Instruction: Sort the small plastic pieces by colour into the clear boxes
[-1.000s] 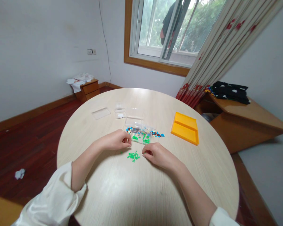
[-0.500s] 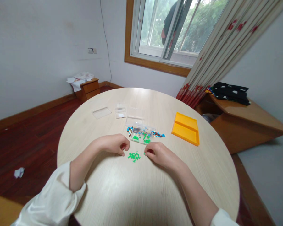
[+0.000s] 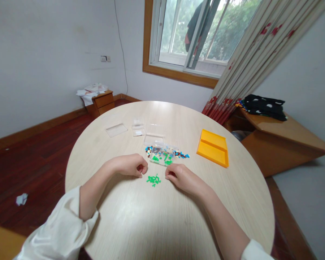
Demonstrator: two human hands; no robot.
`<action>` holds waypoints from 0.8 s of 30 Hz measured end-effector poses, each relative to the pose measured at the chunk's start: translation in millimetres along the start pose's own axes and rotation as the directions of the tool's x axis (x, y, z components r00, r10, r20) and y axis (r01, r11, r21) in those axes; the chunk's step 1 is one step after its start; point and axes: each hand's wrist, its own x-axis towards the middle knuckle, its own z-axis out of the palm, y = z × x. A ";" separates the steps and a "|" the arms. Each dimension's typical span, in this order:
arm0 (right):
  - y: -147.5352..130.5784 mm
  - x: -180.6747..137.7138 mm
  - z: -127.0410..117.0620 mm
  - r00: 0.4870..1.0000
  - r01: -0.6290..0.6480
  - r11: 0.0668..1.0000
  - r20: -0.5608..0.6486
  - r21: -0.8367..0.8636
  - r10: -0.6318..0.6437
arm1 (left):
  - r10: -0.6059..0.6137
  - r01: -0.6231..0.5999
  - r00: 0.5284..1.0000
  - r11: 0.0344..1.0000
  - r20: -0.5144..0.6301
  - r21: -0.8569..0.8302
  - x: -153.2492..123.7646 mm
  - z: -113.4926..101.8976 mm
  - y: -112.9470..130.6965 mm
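Note:
A loose cluster of small green plastic pieces [image 3: 153,180] lies on the table between my hands. To its left, my left hand [image 3: 132,165] hovers with curled fingers, thumb and fingertips slightly apart, holding nothing visible. On the right, my right hand [image 3: 180,175] has thumb and index finger pinched together; whatever they hold, if anything, is hidden. Just beyond the fingers stands a clear plastic box [image 3: 162,161] with green pieces inside. Blue, brown and pale pieces [image 3: 182,155] are scattered beside and behind it.
Farther back on the round table [image 3: 157,220] are a clear open case [image 3: 154,138], a smaller clear box [image 3: 138,130] and a clear shallow lid [image 3: 116,130]. A yellow two-part tray [image 3: 216,156] lies at the right. A person [image 3: 194,27] is visible outside the window.
A tiny green piece that showed at my right fingertips is out of sight now. Both hands have stayed in nearly the same place, and the green cluster looks unchanged.

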 end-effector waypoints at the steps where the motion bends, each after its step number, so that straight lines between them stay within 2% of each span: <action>1: 0.2 -0.3 -0.1 1.000 -0.005 1.000 0.000 0.002 0.005 | 0.000 0.000 1.000 1.000 -0.006 -0.004 0.1 0.4 -0.5; 9: 5.5 -1.5 0.1 0.999 0.046 0.999 -0.001 -0.019 -0.046 | -0.004 0.002 0.999 0.998 -0.035 -0.059 -1.3 -0.6 -1.0; 11: 6.8 -1.0 0.3 0.998 0.066 0.998 -0.005 -0.025 -0.066 | 0.005 -0.013 0.996 0.995 -0.085 -0.097 -0.6 -1.9 -0.5; 13: 7.5 -0.4 0.3 0.997 0.082 0.996 -0.007 -0.035 -0.082 | 0.024 -0.049 0.982 0.990 -0.189 -0.130 1.8 -2.5 0.2; 15: 7.7 0.1 0.4 0.996 0.085 0.995 -0.008 -0.042 -0.086 | 0.027 -0.083 0.940 0.985 -0.341 -0.149 6.0 -1.9 1.3; 16: 7.6 0.1 0.3 0.997 0.081 0.996 -0.008 -0.044 -0.082 | 0.020 -0.096 0.904 0.983 -0.427 -0.157 8.8 -0.9 2.0; 19: 6.7 -0.4 0.1 0.998 0.063 0.997 -0.010 -0.043 -0.063 | -0.032 -0.109 0.764 0.978 -0.645 -0.178 19.2 4.5 3.9; 21: 5.3 -1.0 -0.2 0.998 0.057 0.997 -0.006 -0.047 -0.057 | -0.061 -0.110 0.694 0.976 -0.717 -0.190 26.6 9.7 3.8; 24: 2.6 -2.1 -1.1 0.999 0.053 0.996 0.004 -0.071 -0.053 | -0.060 -0.125 0.643 0.976 -0.764 -0.181 35.8 17.3 1.0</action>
